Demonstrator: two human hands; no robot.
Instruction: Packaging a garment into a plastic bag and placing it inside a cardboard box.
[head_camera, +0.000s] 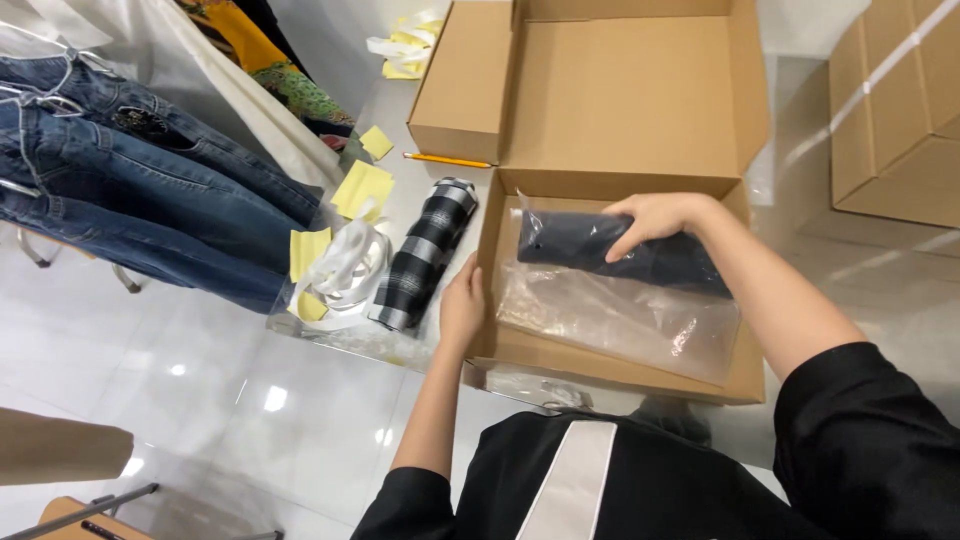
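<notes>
An open cardboard box (620, 110) lies on a glossy table with its lid standing up at the back. Inside it, my right hand (655, 218) grips a dark rolled garment (620, 250) wrapped in a clear plastic bag (620, 320) that spreads over the box floor. My left hand (462, 305) rests on the box's left wall, fingers curled over the edge. Just left of the box lies a black-and-white plaid rolled garment (425, 255).
Yellow sticky notes (362, 188), white tape strips (345, 265) and a yellow pencil (447, 159) lie on the table left of the box. Jeans (140, 190) hang on a rack at left. Another cardboard box (900, 110) stands at right.
</notes>
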